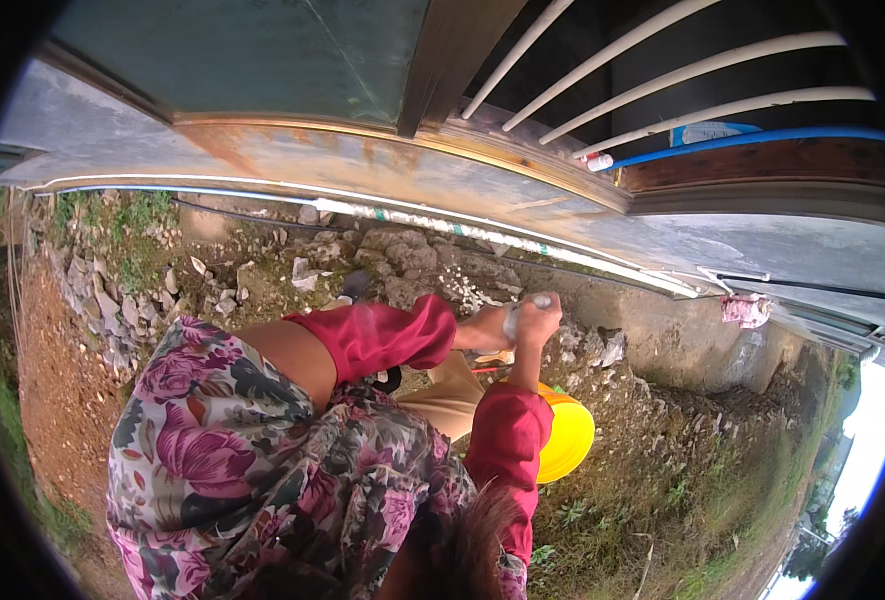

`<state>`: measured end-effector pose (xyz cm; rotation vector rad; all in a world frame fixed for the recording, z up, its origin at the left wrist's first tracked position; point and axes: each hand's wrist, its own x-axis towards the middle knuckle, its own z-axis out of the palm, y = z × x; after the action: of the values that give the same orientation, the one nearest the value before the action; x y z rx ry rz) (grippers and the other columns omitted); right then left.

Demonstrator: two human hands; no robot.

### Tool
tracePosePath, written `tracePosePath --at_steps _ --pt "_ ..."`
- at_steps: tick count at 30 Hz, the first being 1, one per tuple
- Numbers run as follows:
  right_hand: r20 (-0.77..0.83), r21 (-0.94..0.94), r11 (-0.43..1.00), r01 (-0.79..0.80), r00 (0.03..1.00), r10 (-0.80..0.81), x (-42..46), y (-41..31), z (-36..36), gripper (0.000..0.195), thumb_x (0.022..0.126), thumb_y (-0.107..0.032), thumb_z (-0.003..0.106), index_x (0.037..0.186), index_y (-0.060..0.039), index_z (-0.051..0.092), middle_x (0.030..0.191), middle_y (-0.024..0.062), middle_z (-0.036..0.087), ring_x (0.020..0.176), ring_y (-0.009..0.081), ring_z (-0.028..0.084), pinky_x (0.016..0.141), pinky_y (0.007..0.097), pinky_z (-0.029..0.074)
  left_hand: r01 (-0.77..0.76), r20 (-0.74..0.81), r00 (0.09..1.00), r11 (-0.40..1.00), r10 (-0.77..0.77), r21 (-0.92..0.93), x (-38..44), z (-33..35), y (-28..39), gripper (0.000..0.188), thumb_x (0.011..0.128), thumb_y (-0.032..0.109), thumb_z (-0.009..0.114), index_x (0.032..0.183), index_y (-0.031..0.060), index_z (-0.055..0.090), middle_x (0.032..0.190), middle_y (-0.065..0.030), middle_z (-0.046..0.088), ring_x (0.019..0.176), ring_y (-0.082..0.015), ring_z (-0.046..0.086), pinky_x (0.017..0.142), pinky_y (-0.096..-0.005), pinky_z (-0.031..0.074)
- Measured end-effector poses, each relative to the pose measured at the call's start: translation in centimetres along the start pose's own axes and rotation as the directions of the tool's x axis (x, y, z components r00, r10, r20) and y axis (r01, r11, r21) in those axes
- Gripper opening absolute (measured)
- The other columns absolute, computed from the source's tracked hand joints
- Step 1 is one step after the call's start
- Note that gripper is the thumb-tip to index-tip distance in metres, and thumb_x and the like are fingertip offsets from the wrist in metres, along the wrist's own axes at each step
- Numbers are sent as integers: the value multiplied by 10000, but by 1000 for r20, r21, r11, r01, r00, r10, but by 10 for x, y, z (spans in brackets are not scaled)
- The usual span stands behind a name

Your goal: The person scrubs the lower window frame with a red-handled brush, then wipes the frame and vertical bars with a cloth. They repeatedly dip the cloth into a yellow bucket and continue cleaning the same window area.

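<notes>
Both of my hands meet in front of me, above rocky ground. My left hand (485,328) and my right hand (538,319) close around a pale, whitish-grey thing (511,324), part of which shows at the top of the right fist; whether it is cloth or plastic I cannot tell. Below my right hand, partly behind the red right sleeve, stands a yellow bucket (568,441) with a bit of green at its rim. A thin red thing shows between my forearms. Small white bits (466,289) are scattered on the rock just beyond my left hand.
A house wall with a barred window (637,52) rises ahead. White pipes (427,223) run along its base. Loose stones (108,300) lie at the left, and a weedy slope (637,510) at the lower right. A pink patterned cloth (745,310) hangs near the wall at the right.
</notes>
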<state>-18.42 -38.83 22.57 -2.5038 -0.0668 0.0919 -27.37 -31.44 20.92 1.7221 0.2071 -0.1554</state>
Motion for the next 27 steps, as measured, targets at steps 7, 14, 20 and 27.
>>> tracePosePath --at_steps 7,14,20,27 --pt "14 279 938 -206 978 210 -20 -4 24 327 760 -158 708 1007 39 625 883 172 688 770 337 664 736 443 522 -14 -151 987 976 47 215 -33 -45 0 454 734 402 718 1043 90 602 900 -154 671 865 -348 659 737 -425 525" --pt "552 834 136 -535 806 -214 -50 -43 -8 701 875 -209 658 1462 -142 279 1377 134 448 1228 309 474 1026 510 399 352 372 912 796 -173 -493 -37 -103 -21 359 817 339 688 996 30 647 808 -50 658 680 -112 627 473 -264 494" --pt "489 826 -60 -561 765 -420 -67 -83 -26 750 861 -336 664 1486 -206 270 1395 152 440 1252 366 456 985 519 435 662 674 728 130 125 -738 -52 -112 24 431 895 395 598 1093 13 610 835 -119 662 689 -243 643 563 -344 528" --pt "572 820 119 -560 797 -193 -50 -93 -9 289 797 -51 668 1007 -139 489 857 68 584 725 235 619 610 379 552 745 768 559 216 312 -631 -32 -116 -28 404 942 346 557 1174 16 569 978 -133 673 784 -264 652 676 -415 554"
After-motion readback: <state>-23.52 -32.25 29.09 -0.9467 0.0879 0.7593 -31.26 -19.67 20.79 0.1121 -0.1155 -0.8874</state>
